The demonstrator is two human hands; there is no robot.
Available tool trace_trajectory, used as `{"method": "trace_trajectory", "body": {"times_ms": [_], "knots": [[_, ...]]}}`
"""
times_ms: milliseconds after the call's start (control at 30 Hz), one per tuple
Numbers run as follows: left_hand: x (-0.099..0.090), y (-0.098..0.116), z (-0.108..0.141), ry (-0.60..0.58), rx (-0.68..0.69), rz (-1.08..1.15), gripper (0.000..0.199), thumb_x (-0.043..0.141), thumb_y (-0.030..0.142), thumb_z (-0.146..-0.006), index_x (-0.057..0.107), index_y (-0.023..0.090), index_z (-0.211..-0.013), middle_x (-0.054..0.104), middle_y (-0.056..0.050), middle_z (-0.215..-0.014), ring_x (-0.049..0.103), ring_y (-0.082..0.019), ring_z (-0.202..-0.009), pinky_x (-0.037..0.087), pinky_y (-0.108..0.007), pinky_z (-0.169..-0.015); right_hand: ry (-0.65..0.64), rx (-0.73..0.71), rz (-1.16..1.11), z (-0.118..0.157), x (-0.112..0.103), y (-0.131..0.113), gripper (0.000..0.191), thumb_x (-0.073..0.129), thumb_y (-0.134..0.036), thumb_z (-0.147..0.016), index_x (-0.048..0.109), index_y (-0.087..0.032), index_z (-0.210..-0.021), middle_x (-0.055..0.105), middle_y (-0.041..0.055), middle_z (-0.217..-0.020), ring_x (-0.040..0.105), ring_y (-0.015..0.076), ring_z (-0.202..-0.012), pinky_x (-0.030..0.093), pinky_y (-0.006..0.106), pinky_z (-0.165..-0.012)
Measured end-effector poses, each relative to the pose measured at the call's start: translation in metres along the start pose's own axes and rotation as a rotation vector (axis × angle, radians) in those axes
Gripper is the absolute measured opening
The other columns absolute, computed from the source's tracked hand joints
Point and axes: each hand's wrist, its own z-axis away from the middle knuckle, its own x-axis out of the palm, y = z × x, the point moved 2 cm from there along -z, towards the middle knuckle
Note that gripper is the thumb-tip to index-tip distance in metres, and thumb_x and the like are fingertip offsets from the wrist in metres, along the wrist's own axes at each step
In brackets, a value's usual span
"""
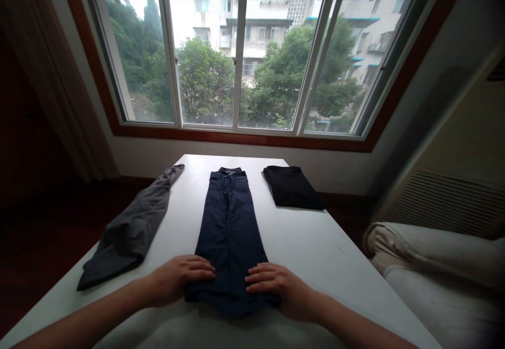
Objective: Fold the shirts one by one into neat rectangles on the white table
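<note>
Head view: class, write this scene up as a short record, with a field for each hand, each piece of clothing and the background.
Left hand: on the left edge of the navy shirt, near end
Right hand: on its right edge, near end
Shirt collar: at the far end
Grey cloth: along the left side of the white table
Black cloth: folded, far right
Background: window

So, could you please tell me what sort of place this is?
Probably a room in a home: a curtain hangs beside the wide window, what looks like a pale sofa stands at the right, and a navy garment lies on the white table.
</note>
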Motion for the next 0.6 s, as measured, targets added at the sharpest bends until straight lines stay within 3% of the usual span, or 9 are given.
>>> {"method": "trace_trajectory", "body": {"times_ms": [67,133,267,367,500,600], "knots": [[-0.017,0.011,0.002,-0.046,-0.083,0.141,0.057,0.052,0.007,-0.095,0.064,0.035,-0.143,0.069,-0.001,-0.140,0.065,-0.021,-0.130,0.048,-0.036,-0.116,0.000,0.049,-0.133,-0.001,-0.008,-0.017,0.042,0.068,-0.024,-0.091,0.074,-0.028,-0.132,0.074,0.0082,-0.130,0.065,0.0251,-0.129,0.048,0.042,-0.115],[-0.034,0.024,0.004,-0.117,-0.129,0.272,0.055,0.053,0.008,-0.096,0.067,0.036,-0.141,0.071,0.000,-0.138,0.066,-0.021,-0.128,0.048,-0.034,-0.114,-0.081,0.102,-0.326,-0.002,-0.018,-0.035,0.036,0.065,-0.027,-0.096,0.075,-0.028,-0.130,0.075,0.0076,-0.129,0.067,0.0235,-0.126,0.050,0.038,-0.112],[-0.052,0.050,0.005,-0.386,-0.145,0.541,0.051,0.059,0.013,-0.094,0.069,0.032,-0.140,0.074,-0.001,-0.132,0.071,-0.022,-0.119,0.053,-0.028,-0.105,-0.386,0.176,-0.607,0.000,-0.035,-0.060,0.039,0.055,-0.039,-0.105,0.074,-0.021,-0.134,0.075,0.0108,-0.126,0.071,0.0233,-0.119,0.054,0.032,-0.104],[-0.057,0.070,0.002,-0.541,-0.107,0.698,0.044,0.069,0.030,-0.093,0.073,0.024,-0.136,0.078,-0.005,-0.119,0.075,-0.023,-0.104,0.058,-0.023,-0.090,-0.576,0.113,-0.672,0.003,-0.042,-0.069,0.055,0.059,-0.055,-0.101,0.075,-0.012,-0.130,0.075,0.0176,-0.121,0.074,0.0269,-0.113,0.056,0.028,-0.095],[-0.077,0.094,-0.005,-0.521,0.109,0.796,0.036,0.074,0.049,-0.090,0.080,0.022,-0.113,0.080,-0.011,-0.102,0.077,-0.024,-0.089,0.060,-0.022,-0.075,-0.693,-0.046,-0.651,-0.001,-0.065,-0.086,0.062,0.059,-0.065,-0.098,0.077,-0.010,-0.121,0.076,0.0210,-0.114,0.076,0.0269,-0.105,0.057,0.026,-0.087],[-0.097,0.091,0.000,-0.412,0.149,0.675,0.033,0.071,0.053,-0.093,0.078,0.021,-0.088,0.076,-0.011,-0.083,0.074,-0.021,-0.074,0.059,-0.021,-0.068,-0.568,-0.098,-0.555,-0.010,-0.101,-0.094,0.055,0.061,-0.061,-0.098,0.076,-0.010,-0.112,0.077,0.0195,-0.101,0.075,0.0235,-0.091,0.056,0.026,-0.081]]}}
